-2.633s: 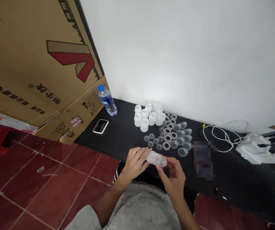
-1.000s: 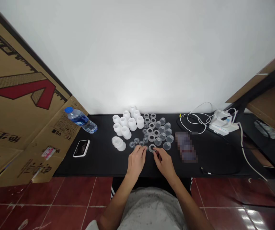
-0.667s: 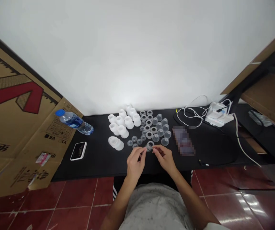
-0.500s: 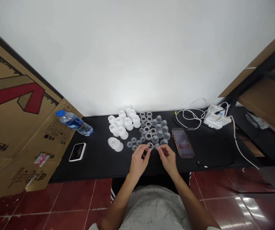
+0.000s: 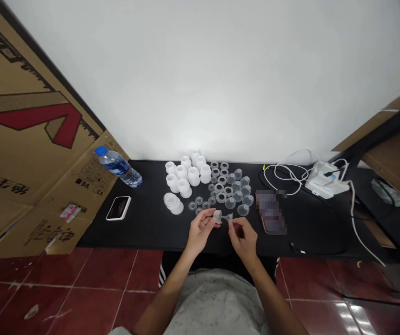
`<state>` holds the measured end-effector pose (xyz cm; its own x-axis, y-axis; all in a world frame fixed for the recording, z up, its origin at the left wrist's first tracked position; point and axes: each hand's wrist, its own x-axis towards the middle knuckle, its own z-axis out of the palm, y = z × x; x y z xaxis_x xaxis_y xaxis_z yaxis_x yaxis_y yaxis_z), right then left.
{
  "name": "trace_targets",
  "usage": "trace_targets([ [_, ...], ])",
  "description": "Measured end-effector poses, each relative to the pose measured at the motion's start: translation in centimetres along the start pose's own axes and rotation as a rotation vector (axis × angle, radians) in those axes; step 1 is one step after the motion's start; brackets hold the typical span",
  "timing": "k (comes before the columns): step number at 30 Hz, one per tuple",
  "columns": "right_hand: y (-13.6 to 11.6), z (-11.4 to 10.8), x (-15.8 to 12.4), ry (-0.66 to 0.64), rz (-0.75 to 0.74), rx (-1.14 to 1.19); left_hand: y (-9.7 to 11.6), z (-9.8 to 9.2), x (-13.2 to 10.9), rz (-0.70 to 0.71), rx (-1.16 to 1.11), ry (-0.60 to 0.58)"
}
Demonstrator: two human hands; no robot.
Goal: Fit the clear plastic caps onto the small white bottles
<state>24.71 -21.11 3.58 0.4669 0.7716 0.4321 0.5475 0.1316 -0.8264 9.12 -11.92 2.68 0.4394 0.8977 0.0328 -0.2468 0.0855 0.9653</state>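
My left hand [image 5: 200, 229] pinches a translucent screw ring [image 5: 217, 216], turned on its side. Facing it, my right hand [image 5: 243, 236] grips the wide end of a small clear teat-like piece [image 5: 229, 217], whose narrow end points left at the ring and seems to touch it. Just beyond my hands lie several small clear flanged discs [image 5: 199, 200] and several flat whitish rings [image 5: 221, 197]. Clear domes [image 5: 243, 210] stand in a group to their right. On the left are rows of white bottle-neck-shaped parts [image 5: 193, 177], one of them [image 5: 172, 203] fitted with a clear top.
A blue-capped water bottle [image 5: 119, 167] leans near a large cardboard box [image 5: 46, 158]. In front of it lies a white-framed device [image 5: 118, 208]. To the right are a phone [image 5: 271, 213], white cables [image 5: 290, 174] and a power strip [image 5: 327, 179], all on the black table [image 5: 144, 232].
The ring has been raised and turned on its side in my left hand, and the clear piece is now stretched out toward it from my right. The camera view has shifted slightly.
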Motion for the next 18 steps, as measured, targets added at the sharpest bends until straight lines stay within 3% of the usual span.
trace_targets([
  [3,-0.7,0.0,0.4,-0.194,-0.065,0.020,0.2,-0.1,-0.5,-0.002,-0.014,-0.036],
  [10,0.1,-0.9,2.0,-0.470,-0.006,0.273,0.2,0.4,-0.7,0.097,0.064,-0.016],
  [18,0.5,-1.2,1.9,-0.591,0.058,0.337,0.1,0.4,-0.6,0.165,0.128,0.029],
])
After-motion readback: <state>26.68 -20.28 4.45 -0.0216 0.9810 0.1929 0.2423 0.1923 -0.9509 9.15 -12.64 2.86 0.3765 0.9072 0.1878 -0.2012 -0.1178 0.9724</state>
